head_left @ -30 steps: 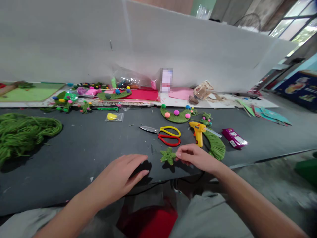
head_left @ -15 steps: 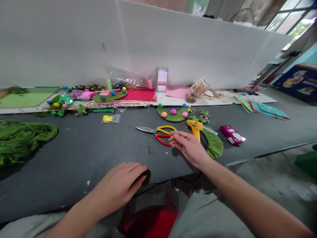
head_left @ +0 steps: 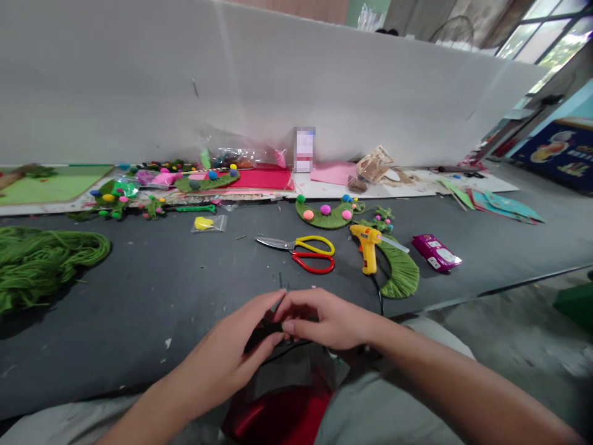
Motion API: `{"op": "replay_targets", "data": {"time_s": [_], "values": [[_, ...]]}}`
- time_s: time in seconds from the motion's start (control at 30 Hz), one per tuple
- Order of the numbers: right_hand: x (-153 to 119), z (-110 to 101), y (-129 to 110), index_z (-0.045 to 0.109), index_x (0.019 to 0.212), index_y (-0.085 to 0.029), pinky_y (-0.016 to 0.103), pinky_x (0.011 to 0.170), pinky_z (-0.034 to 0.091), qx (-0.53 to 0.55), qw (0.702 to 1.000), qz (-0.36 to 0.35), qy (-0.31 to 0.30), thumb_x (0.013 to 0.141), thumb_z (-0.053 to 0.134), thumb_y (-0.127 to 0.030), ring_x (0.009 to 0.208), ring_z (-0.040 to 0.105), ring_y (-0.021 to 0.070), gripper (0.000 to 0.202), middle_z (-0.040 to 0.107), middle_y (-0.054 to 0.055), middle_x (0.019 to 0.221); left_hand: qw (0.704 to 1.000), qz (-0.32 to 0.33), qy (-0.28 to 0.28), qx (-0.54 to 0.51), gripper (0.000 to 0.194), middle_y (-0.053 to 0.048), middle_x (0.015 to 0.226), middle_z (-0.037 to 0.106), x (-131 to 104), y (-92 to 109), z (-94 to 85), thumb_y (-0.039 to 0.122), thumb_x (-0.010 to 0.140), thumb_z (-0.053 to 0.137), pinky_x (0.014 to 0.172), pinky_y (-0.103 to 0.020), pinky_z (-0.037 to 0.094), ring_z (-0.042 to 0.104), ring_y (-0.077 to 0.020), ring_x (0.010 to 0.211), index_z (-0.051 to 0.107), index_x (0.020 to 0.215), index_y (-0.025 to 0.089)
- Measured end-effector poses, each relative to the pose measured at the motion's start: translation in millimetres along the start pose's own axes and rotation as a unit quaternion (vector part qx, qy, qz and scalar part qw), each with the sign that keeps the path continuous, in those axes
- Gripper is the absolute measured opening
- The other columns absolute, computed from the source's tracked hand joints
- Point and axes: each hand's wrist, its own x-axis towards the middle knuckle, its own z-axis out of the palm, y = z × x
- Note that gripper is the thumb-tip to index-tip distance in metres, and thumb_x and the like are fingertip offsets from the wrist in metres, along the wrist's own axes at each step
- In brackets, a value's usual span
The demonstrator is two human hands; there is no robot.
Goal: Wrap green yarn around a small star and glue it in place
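My left hand (head_left: 234,343) is at the table's front edge, fingers curved and thumb apart, with a dark gap between them. My right hand (head_left: 327,318) meets it there, thumb and fingertips pinched close together. Whatever lies between the fingertips, if anything, is hidden. Just beyond the hands lie scissors (head_left: 296,248) with one yellow and one red handle. To their right a yellow glue gun (head_left: 368,247) rests against a green yarn-wrapped crescent (head_left: 402,272). Farther back is another green crescent (head_left: 319,217) carrying coloured pompoms.
A heap of green yarn (head_left: 46,266) lies at the left. A small bag with a yellow piece (head_left: 204,223) and a purple packet (head_left: 436,252) are on the table (head_left: 139,296). Behind stand a red sheet (head_left: 266,177), coloured paper (head_left: 504,205) and a white panel (head_left: 278,80).
My right hand has moved from the scissors' handles down and left to my left hand. The left hand has shifted slightly, its thumb and fingers now meeting the right fingertips.
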Motion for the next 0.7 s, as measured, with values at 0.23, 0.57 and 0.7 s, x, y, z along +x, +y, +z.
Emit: {"op": "replay_targets", "data": {"time_s": [0.23,0.57,0.7], "values": [[6.9,2.9,-10.9,0.066,0.104,-0.018,0.023,0.071,0.048,-0.138,0.989,-0.041,0.039,0.096,0.057,-0.025,0.076,0.062,0.0133,0.014,0.07,0.003,0.087,0.996,-0.042,-0.01,-0.078,0.024,-0.002,0.106,0.074,6.0,3.1,-3.1,0.034,0.103,0.052,0.079,-0.023,0.053,0.069,-0.0147,0.09,0.064,0.122,0.027],[10.0,-18.3,-3.2,0.072,0.096,-0.017,0.026,0.074,0.043,-0.391,0.919,-0.019,0.05,0.099,0.056,-0.03,0.086,0.065,0.0185,0.021,0.076,0.008,0.095,0.987,-0.061,-0.009,0.145,0.027,-0.001,0.091,0.073,0.4,-26.4,-22.4,0.035,0.105,0.043,0.07,-0.028,0.045,0.069,-0.0183,0.081,0.067,0.096,0.026],[5.1,-20.3,-0.9,0.067,0.072,-0.018,0.027,0.059,0.03,-0.432,0.9,0.033,0.044,0.098,0.055,-0.054,0.065,0.055,0.0143,0.046,0.068,0.005,0.07,0.976,-0.08,-0.036,0.2,0.032,0.001,0.078,0.07,-1.6,-21.5,-22.5,0.041,0.105,0.04,0.059,-0.029,0.038,0.066,-0.0193,0.068,0.063,0.089,0.026]]}}
